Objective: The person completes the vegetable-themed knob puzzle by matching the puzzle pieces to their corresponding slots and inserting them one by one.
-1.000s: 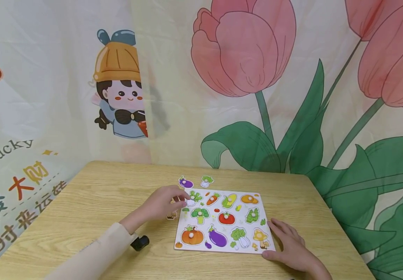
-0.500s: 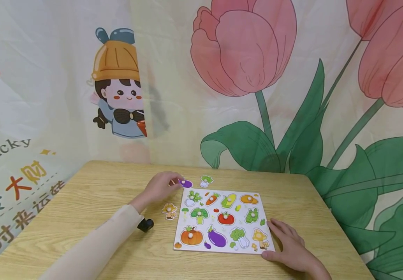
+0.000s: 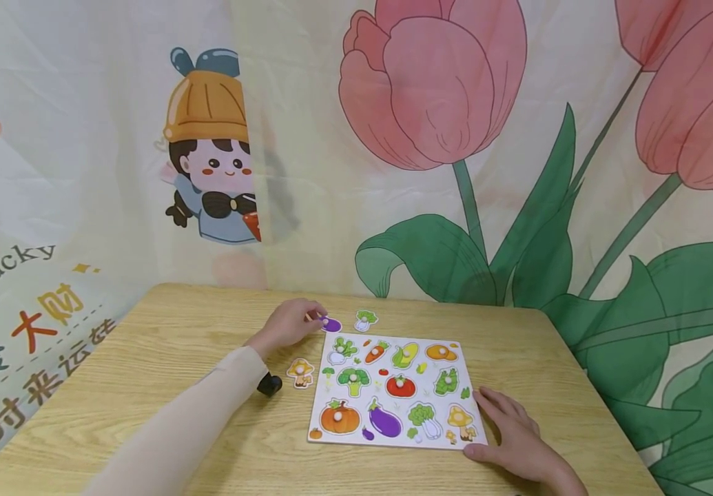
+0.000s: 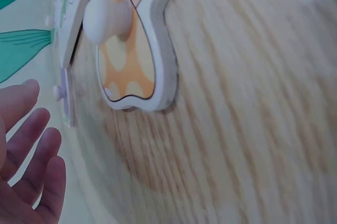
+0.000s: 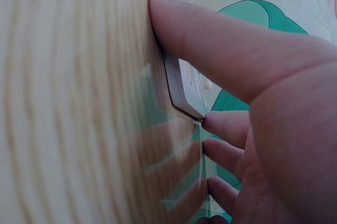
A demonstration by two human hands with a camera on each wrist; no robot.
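My left hand [image 3: 291, 322] is at the purple eggplant piece [image 3: 333, 325] beyond the board's far left corner, covering its left end. In the left wrist view the left fingers [image 4: 39, 129] are loosely bent and spread, with a gap between them and the eggplant piece [image 4: 67, 98]. My right hand [image 3: 514, 437] rests against the near right corner of the white vegetable puzzle board [image 3: 415, 386]. Its thumb [image 5: 210, 37] touches the near edge and a finger touches the right side. The printed eggplant [image 3: 384, 420], bok choy [image 3: 424, 421] and mushroom [image 3: 461, 421] places show no knobs.
A mushroom piece [image 3: 300, 373] lies left of the board, below the left forearm's reach. A bok choy piece [image 3: 366, 320] lies beyond the far edge. Several knobbed pieces sit in the board. The wooden table [image 3: 207, 317] ends at a printed curtain [image 3: 306, 138].
My left hand has left the white radish piece at the board's far left and moved away to the eggplant piece. The mushroom piece is now uncovered. My right hand stays at the board's corner.
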